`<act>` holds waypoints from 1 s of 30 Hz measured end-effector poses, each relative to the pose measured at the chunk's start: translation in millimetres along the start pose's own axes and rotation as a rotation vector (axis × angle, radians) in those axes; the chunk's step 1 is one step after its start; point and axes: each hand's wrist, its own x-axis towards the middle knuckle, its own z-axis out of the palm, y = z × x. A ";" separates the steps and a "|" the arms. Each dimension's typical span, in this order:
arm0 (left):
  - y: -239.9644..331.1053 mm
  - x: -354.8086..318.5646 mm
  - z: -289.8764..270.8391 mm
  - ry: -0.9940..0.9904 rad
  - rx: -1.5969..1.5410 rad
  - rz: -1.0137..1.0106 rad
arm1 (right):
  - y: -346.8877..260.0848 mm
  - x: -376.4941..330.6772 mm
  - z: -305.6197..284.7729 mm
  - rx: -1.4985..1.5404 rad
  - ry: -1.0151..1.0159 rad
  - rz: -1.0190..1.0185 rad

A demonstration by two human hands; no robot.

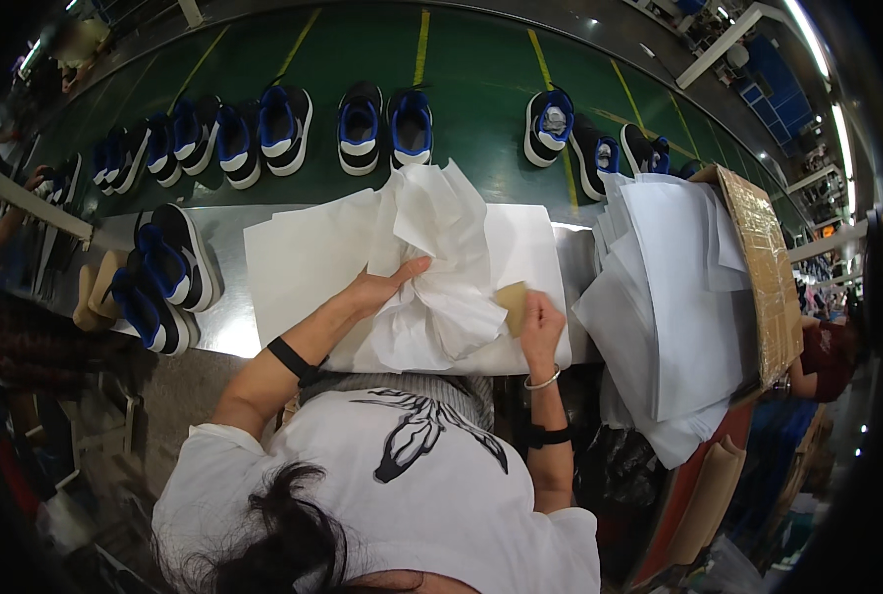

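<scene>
In front of me lies a stack of flat white paper sheets (pixel 308 257), with a crumpled white tissue paper (pixel 451 317) bunched up on top of it. My left hand (pixel 384 287) is closed on the middle of the crumpled sheet, its thumb lying over the folds. At the right side of the stack, my right hand (pixel 540 325) pinches a small tan piece (pixel 512 302), flat like card or sponge; its exact kind is unclear. The fingertips of my right hand are partly hidden behind that piece.
Beyond the paper, several black shoes with blue linings (pixel 359 129) line a green conveyor belt (pixel 481 59). One shoe (pixel 548 129) has crumpled paper inside. Two shoes (pixel 169 257) rest on the metal table at left. Loose white sheets (pixel 674 297) lean against a cardboard box (pixel 763 277) at right.
</scene>
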 end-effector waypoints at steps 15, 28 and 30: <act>-4.9 5.4 1.9 -0.044 0.029 0.117 | -25.7 19.8 6.2 0.079 -0.304 0.217; 5.2 9.2 -27.2 -0.415 -0.267 0.182 | -92.7 19.7 50.4 -0.085 -0.276 -0.571; 0.0 15.2 -20.8 -0.270 0.323 0.529 | -135.9 11.2 79.6 0.243 -0.274 -0.594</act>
